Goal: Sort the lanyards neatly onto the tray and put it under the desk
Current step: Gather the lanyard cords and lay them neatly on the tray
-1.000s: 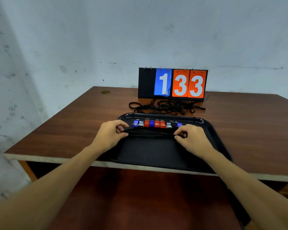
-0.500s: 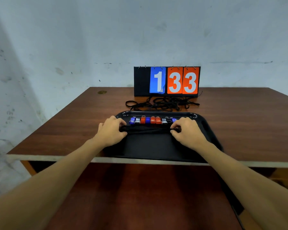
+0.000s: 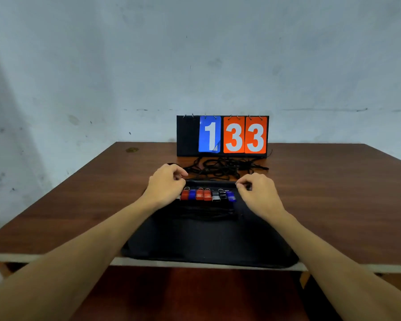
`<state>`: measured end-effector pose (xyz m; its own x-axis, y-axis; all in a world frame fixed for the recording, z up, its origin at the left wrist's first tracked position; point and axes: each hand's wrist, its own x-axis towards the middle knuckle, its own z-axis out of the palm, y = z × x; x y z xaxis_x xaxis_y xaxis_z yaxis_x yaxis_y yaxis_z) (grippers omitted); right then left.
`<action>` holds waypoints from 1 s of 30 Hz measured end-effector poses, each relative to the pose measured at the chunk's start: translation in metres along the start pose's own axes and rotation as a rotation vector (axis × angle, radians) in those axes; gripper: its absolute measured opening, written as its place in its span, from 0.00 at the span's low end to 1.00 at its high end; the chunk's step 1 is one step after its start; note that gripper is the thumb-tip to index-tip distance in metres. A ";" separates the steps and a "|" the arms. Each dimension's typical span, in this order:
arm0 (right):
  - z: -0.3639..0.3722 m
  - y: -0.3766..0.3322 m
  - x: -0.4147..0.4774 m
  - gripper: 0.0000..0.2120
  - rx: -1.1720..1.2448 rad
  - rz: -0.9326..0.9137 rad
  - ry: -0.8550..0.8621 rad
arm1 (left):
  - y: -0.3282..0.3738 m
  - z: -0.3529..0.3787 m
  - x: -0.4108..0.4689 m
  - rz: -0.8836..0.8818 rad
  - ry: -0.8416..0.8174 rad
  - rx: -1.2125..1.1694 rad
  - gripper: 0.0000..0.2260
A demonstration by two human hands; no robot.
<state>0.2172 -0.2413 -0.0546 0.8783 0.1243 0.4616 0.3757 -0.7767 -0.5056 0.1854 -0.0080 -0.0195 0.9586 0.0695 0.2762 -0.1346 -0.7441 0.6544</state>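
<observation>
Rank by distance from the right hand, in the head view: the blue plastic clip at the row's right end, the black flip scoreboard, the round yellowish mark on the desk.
1. Blue plastic clip: on the tray, just left of the right hand.
2. Black flip scoreboard: upright behind the hand, at the back of the desk.
3. Round yellowish mark: far-left back corner.

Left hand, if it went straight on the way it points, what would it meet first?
Probably the loose lanyards lying just past the tray; the left hand aims forward and slightly rightward at them. Depth is hard to judge from this one view.
</observation>
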 end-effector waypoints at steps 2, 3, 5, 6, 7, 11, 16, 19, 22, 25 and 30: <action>0.000 0.009 0.013 0.07 0.037 0.024 -0.021 | 0.005 0.009 0.013 0.007 -0.023 -0.003 0.09; 0.000 0.014 0.020 0.07 0.054 0.030 -0.030 | 0.007 0.014 0.020 0.009 -0.039 -0.006 0.09; 0.003 0.022 0.033 0.07 0.085 0.043 -0.053 | 0.007 0.021 0.034 0.013 -0.068 -0.005 0.09; 0.005 0.027 0.041 0.07 0.100 0.056 -0.068 | 0.007 0.025 0.041 0.012 -0.074 -0.005 0.09; 0.007 0.030 0.049 0.06 0.111 0.068 -0.087 | 0.006 0.029 0.048 0.011 -0.076 -0.009 0.09; 0.014 0.040 0.081 0.04 0.121 0.102 -0.207 | 0.001 0.040 0.074 0.027 -0.106 -0.030 0.09; 0.032 0.041 0.114 0.11 0.042 0.164 -0.435 | -0.002 0.046 0.094 0.149 -0.227 -0.076 0.11; 0.045 0.039 0.121 0.15 -0.062 0.174 -0.447 | 0.000 0.049 0.098 0.180 -0.230 -0.058 0.11; 0.053 0.038 0.120 0.11 -0.172 0.108 -0.426 | 0.001 0.053 0.096 0.206 -0.257 -0.018 0.10; 0.052 0.036 0.119 0.07 -0.231 0.088 -0.429 | 0.007 0.042 0.093 0.259 -0.275 0.050 0.10; 0.031 0.014 0.119 0.04 0.082 0.132 -0.139 | 0.016 0.006 0.084 0.272 -0.173 0.055 0.09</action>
<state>0.3359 -0.2184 -0.0293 0.9517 0.1130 0.2853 0.2723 -0.7397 -0.6154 0.2654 -0.0182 0.0105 0.9184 -0.2474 0.3088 -0.3825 -0.7548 0.5328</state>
